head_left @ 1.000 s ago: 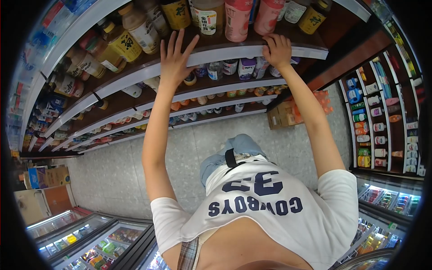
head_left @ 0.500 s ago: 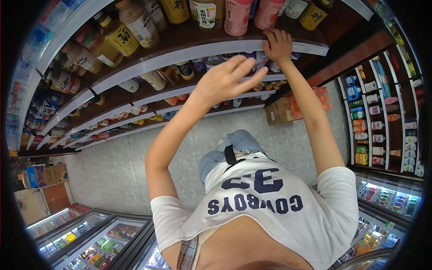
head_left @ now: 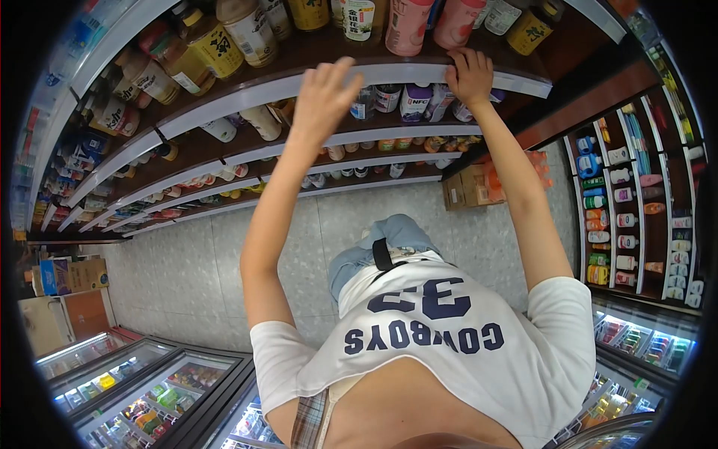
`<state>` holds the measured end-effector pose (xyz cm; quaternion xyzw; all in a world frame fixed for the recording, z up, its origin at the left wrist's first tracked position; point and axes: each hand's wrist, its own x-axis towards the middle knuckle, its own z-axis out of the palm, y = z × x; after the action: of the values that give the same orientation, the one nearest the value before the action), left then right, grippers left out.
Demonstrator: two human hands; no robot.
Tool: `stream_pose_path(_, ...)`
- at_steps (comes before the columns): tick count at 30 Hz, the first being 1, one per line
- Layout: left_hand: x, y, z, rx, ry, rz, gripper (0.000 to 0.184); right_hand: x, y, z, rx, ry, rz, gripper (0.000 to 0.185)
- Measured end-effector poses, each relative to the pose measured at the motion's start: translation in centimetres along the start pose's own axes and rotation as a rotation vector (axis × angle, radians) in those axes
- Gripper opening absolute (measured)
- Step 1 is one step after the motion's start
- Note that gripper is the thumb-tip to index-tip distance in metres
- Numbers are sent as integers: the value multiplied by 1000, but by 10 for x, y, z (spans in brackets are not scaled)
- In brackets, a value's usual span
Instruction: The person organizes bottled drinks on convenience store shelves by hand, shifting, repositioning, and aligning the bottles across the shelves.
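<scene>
While both arms reach toward the top shelf, the left hand (head_left: 321, 97), slightly blurred at upper centre, is open with its fingers spread and has hold of nothing that shows. It is in front of the shelf's white front edge (head_left: 404, 73); whether it touches the edge, the view does not tell. The right hand (head_left: 471, 78), right of centre near the top of the frame, is partly open, its fingers loosely bent over that same edge and its thumb apart. Its fingertips lie just beside the foot of a pink bottle (head_left: 458, 24); contact with the bottle cannot be made out, and nothing appears gripped.

A second pink bottle (head_left: 409, 30) and a white-labelled bottle (head_left: 357, 19) stand along the shelf between the two hands, with a yellow-labelled bottle (head_left: 529, 31) to the right. A purple carton (head_left: 415, 101) is on the level below.

The step in hand looks like reaching and steadying at the shelf front rather than grasping. From here, taking any bottle would call for fingers past the edge, closing around one body without nudging its neighbours.
</scene>
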<state>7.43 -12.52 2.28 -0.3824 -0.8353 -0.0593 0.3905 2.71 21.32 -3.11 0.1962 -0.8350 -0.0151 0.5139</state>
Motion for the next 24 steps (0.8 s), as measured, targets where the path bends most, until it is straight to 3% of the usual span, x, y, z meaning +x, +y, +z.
stream_pose_path(6, -9, -61, 2, 42, 65, -302, 42, 2, -1, -1, 1, 13, 3, 25)
stream_pose_path(14, -13, -94, 6, 101, 182, -497, 38, 3, -2, -2, -4, 25, 8, 23)
stream_pose_path(18, -13, -96, 6, 61, 279, -527, 50, 3, -1, -2, 0, 50, -14, 23)
stream_pose_path(21, -11, -97, 1, 15, 430, -633, 58, 4, -1, -1, 5, 55, -22, 23)
stream_pose_path(24, -10, -110, 2, -297, 491, -739, 67, 2, 1, 0, 4, 51, -23, 23)
